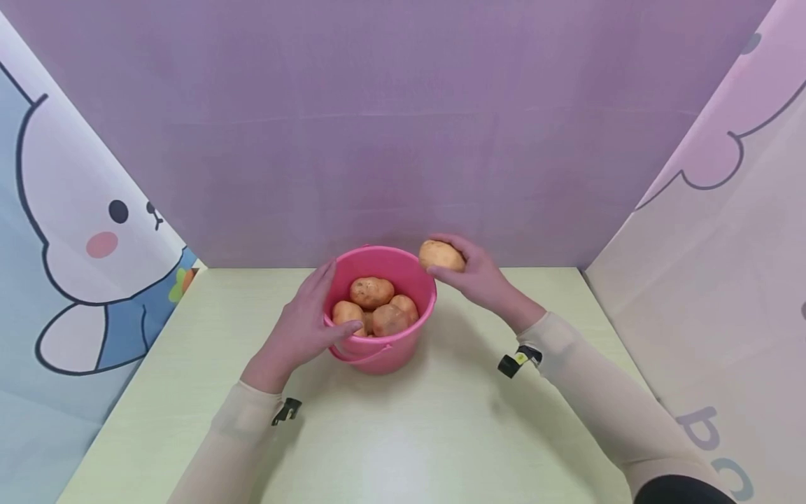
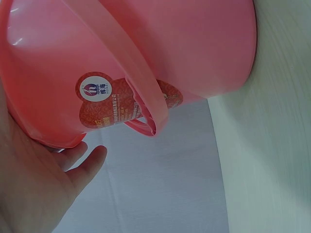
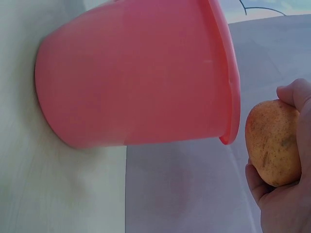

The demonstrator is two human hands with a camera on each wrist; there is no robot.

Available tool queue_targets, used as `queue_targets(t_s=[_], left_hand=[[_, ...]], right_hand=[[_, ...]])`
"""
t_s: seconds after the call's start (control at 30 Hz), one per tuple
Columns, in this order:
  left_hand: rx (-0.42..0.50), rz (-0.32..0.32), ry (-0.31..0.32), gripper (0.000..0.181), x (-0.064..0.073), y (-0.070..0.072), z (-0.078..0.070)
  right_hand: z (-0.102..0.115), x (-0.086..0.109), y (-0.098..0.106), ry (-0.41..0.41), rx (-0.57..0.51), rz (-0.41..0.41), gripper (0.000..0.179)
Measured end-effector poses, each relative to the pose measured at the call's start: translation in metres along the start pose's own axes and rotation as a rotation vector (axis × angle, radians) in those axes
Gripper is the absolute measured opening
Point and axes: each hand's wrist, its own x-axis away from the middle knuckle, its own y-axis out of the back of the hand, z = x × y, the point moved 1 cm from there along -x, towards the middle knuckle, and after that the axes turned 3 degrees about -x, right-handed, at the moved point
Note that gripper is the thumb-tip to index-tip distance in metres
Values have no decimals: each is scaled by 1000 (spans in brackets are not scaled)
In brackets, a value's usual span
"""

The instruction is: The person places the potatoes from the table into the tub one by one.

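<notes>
A pink bucket [image 1: 409,344] stands upright on the table with several potatoes [image 1: 371,292] inside it. My left hand [image 1: 303,318] rests against the bucket's left side, fingers extended along the rim and thumb lying over the front of it. In the left wrist view, two fingertips [image 2: 92,162] stick out past the rim, apart from the wall. Just above the bucket's right rim, my right hand [image 1: 481,280] holds one more potato [image 1: 443,256] between thumb and fingers. The right wrist view shows that potato [image 3: 273,143] outside the rim, not touching it.
The pale table [image 1: 403,441] ends at a purple backdrop [image 1: 390,140] close behind the bucket. Printed panels stand left [image 1: 82,259] and right [image 1: 724,280]. The bucket's handle [image 2: 131,58] hangs down its near side.
</notes>
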Motion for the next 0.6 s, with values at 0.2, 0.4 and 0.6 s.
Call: queue_targets(t_s=[0.2,0.4,0.6], left_hand=[[3,2,5,124,0,0,0],[12,5,10,124,-1,0,0],[15,4,12,123,0,0,-1]], right_hand=[[6,-4,-7,15,0,24,60],[11,-6,-13,23,2,40,59],[15,-9,-20,24,-8,58,61]])
